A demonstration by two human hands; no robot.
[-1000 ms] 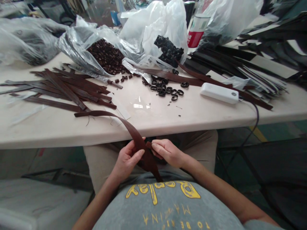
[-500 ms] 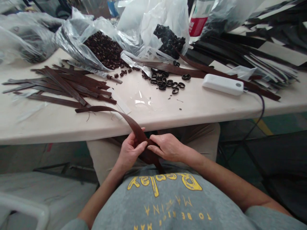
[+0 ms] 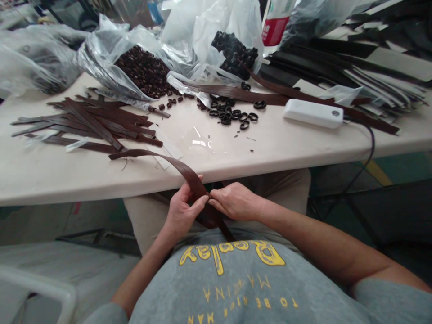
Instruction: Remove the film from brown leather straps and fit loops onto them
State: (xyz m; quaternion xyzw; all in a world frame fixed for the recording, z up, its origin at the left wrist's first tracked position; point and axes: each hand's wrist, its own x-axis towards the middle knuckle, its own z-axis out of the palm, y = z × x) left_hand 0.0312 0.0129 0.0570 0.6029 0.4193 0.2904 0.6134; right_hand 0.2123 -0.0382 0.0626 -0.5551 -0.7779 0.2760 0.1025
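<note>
Over the table's front edge hangs a brown leather strap (image 3: 184, 170), its far end lying on the tabletop and its lower part dropping to my lap. My left hand (image 3: 182, 209) is closed around it, thumb on top near the bend. Close against that thumb, my right hand (image 3: 234, 201) pinches the strap with thumb and forefinger; the exact part between its fingertips is hidden. Just beyond the strap's far end lies a pile of brown leather strips (image 3: 91, 121).
Plastic bags hold small brown loops (image 3: 143, 72) and black loops (image 3: 234, 51). Several loose black loops (image 3: 232, 116) lie in front of them. To the right are a white box with a cable (image 3: 312, 113), a bottle (image 3: 275, 30) and stacked black strips (image 3: 303, 72).
My right fingertips have drawn in closer to my left thumb, covering the brown piece that showed between them. The view has shifted slightly; the strap's far end stays on the table.
</note>
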